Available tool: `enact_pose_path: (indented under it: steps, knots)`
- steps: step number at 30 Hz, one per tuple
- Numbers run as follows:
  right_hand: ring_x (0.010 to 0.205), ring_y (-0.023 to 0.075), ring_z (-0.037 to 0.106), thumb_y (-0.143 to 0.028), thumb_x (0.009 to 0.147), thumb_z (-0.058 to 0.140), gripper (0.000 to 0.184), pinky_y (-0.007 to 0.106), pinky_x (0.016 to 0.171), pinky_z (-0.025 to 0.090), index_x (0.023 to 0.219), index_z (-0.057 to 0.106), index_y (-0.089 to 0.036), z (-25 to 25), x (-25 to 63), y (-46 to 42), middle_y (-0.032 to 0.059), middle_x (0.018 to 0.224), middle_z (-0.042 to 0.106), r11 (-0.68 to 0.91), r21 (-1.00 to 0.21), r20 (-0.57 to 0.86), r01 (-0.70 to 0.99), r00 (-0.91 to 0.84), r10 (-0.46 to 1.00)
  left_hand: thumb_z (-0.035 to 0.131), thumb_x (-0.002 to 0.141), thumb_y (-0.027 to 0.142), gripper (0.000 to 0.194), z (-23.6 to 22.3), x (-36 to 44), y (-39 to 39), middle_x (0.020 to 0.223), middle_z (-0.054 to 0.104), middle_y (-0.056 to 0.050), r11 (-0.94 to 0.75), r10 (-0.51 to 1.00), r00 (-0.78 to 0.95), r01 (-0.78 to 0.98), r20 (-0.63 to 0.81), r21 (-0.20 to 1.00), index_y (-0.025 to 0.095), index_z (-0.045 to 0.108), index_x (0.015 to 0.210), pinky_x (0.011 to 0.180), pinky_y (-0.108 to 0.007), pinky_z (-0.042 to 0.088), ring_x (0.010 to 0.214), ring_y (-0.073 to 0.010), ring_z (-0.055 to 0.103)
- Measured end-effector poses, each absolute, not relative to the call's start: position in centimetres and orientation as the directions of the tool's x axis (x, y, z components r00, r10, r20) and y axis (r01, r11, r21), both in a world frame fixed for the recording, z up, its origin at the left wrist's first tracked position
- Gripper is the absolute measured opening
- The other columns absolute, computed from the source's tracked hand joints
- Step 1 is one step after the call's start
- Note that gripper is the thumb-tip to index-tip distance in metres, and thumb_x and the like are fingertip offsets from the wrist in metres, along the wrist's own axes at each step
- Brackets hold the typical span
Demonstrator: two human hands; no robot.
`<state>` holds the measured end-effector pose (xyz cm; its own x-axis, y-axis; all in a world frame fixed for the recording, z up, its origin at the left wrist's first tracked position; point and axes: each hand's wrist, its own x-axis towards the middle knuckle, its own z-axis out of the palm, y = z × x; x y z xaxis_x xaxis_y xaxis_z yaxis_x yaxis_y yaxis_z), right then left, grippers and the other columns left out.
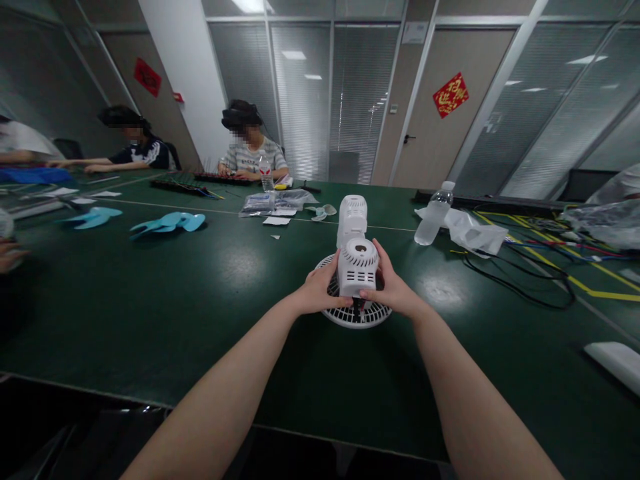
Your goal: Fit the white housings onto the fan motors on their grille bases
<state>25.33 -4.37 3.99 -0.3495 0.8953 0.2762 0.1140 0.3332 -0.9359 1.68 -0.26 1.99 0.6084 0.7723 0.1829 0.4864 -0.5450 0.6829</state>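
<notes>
A white fan motor housing (358,272), with slots in its side and a round hole on top, is held between both hands. My left hand (318,289) wraps its left side, and my right hand (396,288) grips the right side with the thumb near the lower front edge. Beneath it lies a round white fan grille (356,323), face down or up I cannot tell. Dark parts, perhaps wires, show under the housing's front edge. Just behind, a white plastic piece (353,212) stands touching or close to the housing; the join is hidden.
Light-blue fan blades (173,223) lie to the left. A water bottle (434,215), plastic bag (475,230) and black cable (520,287) are at right. Packaged items (265,203) lie farther back. A white object (615,363) is near right. People (257,150) sit across the table (200,320).
</notes>
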Motion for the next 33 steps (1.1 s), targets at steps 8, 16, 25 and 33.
enact_pose_path:
  steps: [8, 16, 25, 33]
  knots:
    - [0.142, 0.039, 0.043, -0.034, 0.066, 0.09, 0.115, 0.063, 0.114, 0.038, 0.156, 0.018, -0.038, 4.02, 25.47, -4.28, 0.0113, 0.157, 0.041, 0.332, -0.941, 0.299, 0.067, -0.3, 0.906, 0.074, 0.072, 0.062, 0.125, 2.12, 1.67, -0.25, 0.164, 0.029, -0.014, -0.545, 0.772, 0.604, 0.473, 0.195, 0.693, 0.031, -0.009, 0.16, 0.12, -0.067, 0.02, 0.15, -0.043, 0.028]
    - [0.141, 0.0381, 0.045, -0.035, 0.065, 0.091, 0.113, 0.061, 0.113, 0.041, 0.153, 0.02, -0.038, 3.76, 25.58, -3.99, 0.0109, 0.155, 0.042, 0.34, -0.94, 0.314, 0.032, -0.31, 0.897, 0.075, 0.071, 0.061, 0.124, 2.01, 1.84, -0.27, 0.164, 0.03, -0.015, -0.553, 0.784, 0.584, 0.503, 0.21, 0.664, 0.031, -0.006, 0.16, 0.119, -0.068, 0.017, 0.149, -0.0436, 0.029]
    - [0.14, 0.0392, 0.044, -0.036, 0.063, 0.091, 0.114, 0.061, 0.114, 0.038, 0.152, 0.019, -0.037, 3.66, 25.3, -3.93, 0.0119, 0.154, 0.041, 0.341, -0.94, 0.322, 0.013, -0.297, 0.899, 0.078, 0.067, 0.059, 0.107, 2.04, 2.02, -0.62, 0.155, 0.043, -0.014, -0.512, 0.819, 0.526, 0.49, 0.229, 0.706, 0.026, 0.026, 0.154, 0.119, -0.065, 0.023, 0.144, -0.0418, 0.039]
    - [0.141, 0.0401, 0.044, -0.033, 0.066, 0.09, 0.115, 0.065, 0.115, 0.034, 0.154, 0.017, -0.041, 4.6, 25.55, -4.55, 0.0105, 0.155, 0.042, 0.304, -0.938, 0.242, 0.168, -0.309, 0.92, 0.08, 0.066, 0.058, 0.11, 1.52, 1.68, -0.29, 0.154, 0.043, -0.015, -0.481, 0.824, 0.533, 0.479, 0.192, 0.734, 0.027, 0.024, 0.155, 0.118, -0.068, 0.026, 0.145, -0.0428, 0.036]
